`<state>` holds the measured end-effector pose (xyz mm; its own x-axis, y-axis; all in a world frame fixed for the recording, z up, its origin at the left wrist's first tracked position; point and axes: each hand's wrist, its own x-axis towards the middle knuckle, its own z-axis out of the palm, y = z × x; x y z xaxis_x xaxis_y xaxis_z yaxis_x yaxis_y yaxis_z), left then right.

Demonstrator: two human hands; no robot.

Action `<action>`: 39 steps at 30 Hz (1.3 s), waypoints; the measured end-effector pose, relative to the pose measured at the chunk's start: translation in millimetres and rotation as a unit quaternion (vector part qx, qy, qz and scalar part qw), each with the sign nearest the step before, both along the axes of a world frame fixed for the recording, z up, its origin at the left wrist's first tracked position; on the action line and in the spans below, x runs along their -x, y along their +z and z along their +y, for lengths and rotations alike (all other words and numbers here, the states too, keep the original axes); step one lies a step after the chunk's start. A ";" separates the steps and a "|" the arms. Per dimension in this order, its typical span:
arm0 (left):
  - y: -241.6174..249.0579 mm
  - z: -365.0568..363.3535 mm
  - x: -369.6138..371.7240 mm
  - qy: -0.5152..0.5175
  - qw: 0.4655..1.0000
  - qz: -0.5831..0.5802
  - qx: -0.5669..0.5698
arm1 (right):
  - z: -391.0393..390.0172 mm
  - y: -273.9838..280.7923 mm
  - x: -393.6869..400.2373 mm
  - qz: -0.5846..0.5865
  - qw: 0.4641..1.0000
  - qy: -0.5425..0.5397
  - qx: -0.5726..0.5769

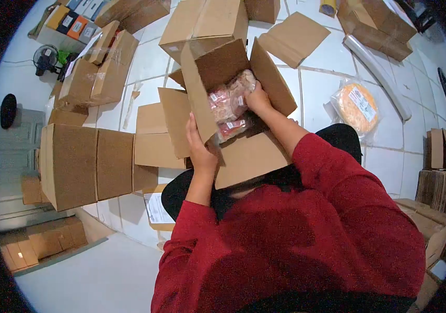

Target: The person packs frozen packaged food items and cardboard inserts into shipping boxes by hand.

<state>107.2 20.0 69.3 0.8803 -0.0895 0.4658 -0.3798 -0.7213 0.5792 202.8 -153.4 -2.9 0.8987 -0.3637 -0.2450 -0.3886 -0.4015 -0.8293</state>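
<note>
An open cardboard box (pixel 257 159) stands between my knees with its flaps spread. Inside lie clear plastic packets (pixel 225 104) with white labels and pinkish-brown contents. My right hand (pixel 258 99) reaches into the box, its fingers closed on the upper packet at the right side. My left hand (pixel 200 148) rests against the outside of the left flap (pixel 200 94), fingers stretched upward along the cardboard and the thumb side near the box edge.
A round wrapped item (pixel 358 104) with a label lies on the tiled floor at the right, beside a long wrapped roll (pixel 379 75). Closed cartons (pixel 71 164) stand at the left, another (pixel 202 26) beyond the box. A clipboard (pixel 157 208) lies by my left knee.
</note>
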 end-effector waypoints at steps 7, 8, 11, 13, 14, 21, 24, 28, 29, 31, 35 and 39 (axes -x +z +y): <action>-42.5 22.0 -15.8 -0.035 0.977 0.083 0.194 | -3.5 9.5 -7.0 0.044 0.981 0.126 0.140; -33.6 18.1 -11.0 -0.033 0.976 0.083 0.196 | -3.7 1.9 -10.5 0.055 0.968 0.145 0.198; -2.3 5.9 -1.1 0.014 1.000 -0.013 0.019 | -1.0 6.6 -10.0 0.081 0.953 0.149 0.250; -0.4 4.6 -2.5 0.001 0.999 -0.034 0.014 | 1.7 14.9 -8.9 0.096 0.955 0.135 0.246; 1.0 4.1 -2.9 0.002 0.999 -0.036 0.015 | 2.0 15.5 -10.8 0.076 0.953 0.134 0.262; 7.5 -3.8 -0.4 0.005 0.999 0.025 0.036 | 7.3 7.1 -10.5 0.040 0.934 0.132 0.330; 3.3 -6.4 -3.8 -0.009 0.998 0.048 0.043 | 12.8 5.6 -2.3 0.030 0.855 0.174 0.488; -2.1 -11.9 -6.5 -0.015 0.999 0.034 -0.018 | 13.0 -5.5 -3.5 0.031 0.935 0.091 0.342; -0.4 -15.1 -7.0 -0.019 0.999 0.034 -0.019 | 10.8 -5.8 -4.4 0.057 0.975 0.046 0.211; 3.5 -21.6 -6.7 -0.028 0.999 0.008 -0.040 | 5.2 -7.5 -2.4 0.081 0.994 -0.001 0.075; -44.5 8.1 -12.8 -0.037 0.992 0.023 0.117 | 4.8 -51.6 -5.7 -0.035 0.989 0.073 0.123; 3.2 -3.5 -3.8 -0.016 1.000 -0.006 0.024 | 3.6 -42.2 0.9 -0.041 0.973 0.111 0.200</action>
<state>111.0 16.4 72.4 0.8716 -0.0949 0.4809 -0.4096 -0.6801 0.6081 201.9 -149.8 -45.1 0.9765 -0.2100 -0.0481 -0.1948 -0.7652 -0.6136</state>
